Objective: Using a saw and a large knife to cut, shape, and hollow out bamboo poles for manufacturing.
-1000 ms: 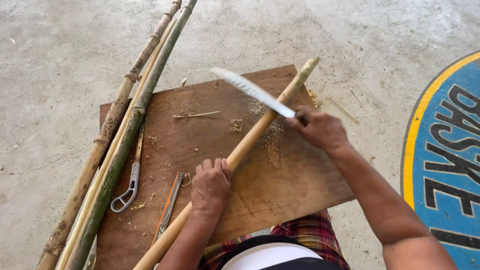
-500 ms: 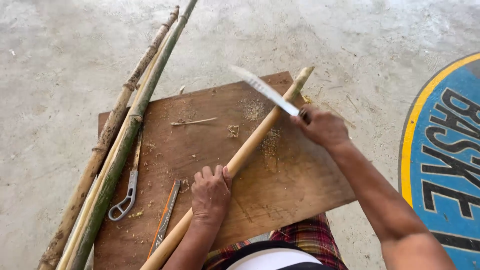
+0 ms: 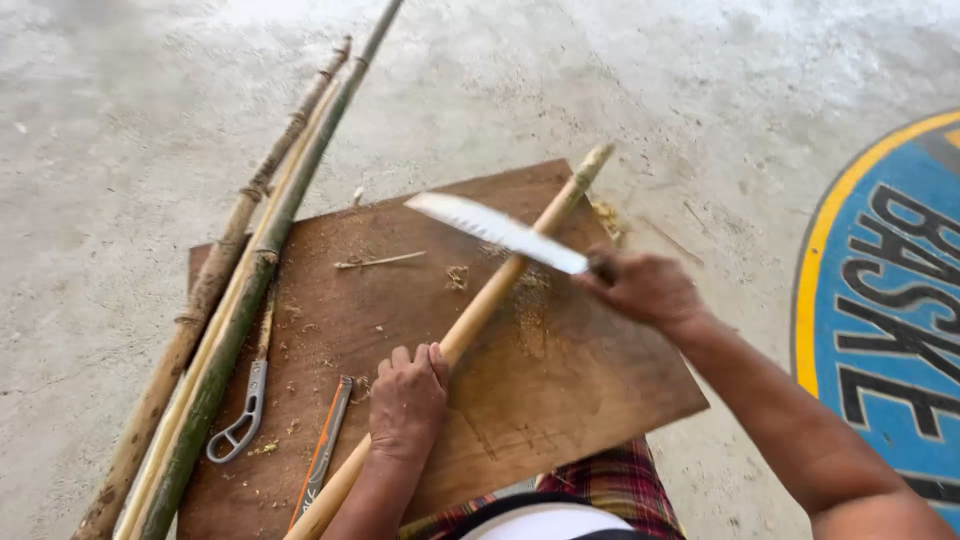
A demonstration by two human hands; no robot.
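While my left hand (image 3: 407, 400) clamps the pale peeled bamboo pole (image 3: 480, 310) flat against the brown wooden board (image 3: 560, 390) to steady it, my right hand (image 3: 645, 288) grips a long steel-bladed knife (image 3: 497, 232) raised just above the pole, beyond my left knuckles.

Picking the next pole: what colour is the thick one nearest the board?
Mostly green, yellowing in patches; head view shows it best, left of the board.

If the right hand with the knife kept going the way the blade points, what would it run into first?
The right hand points the knife up-left across the peeled stick. Beyond the tip, likely bare wooden board, then the bundle of bamboo poles along its left edge. The blade's height above the board is unclear.
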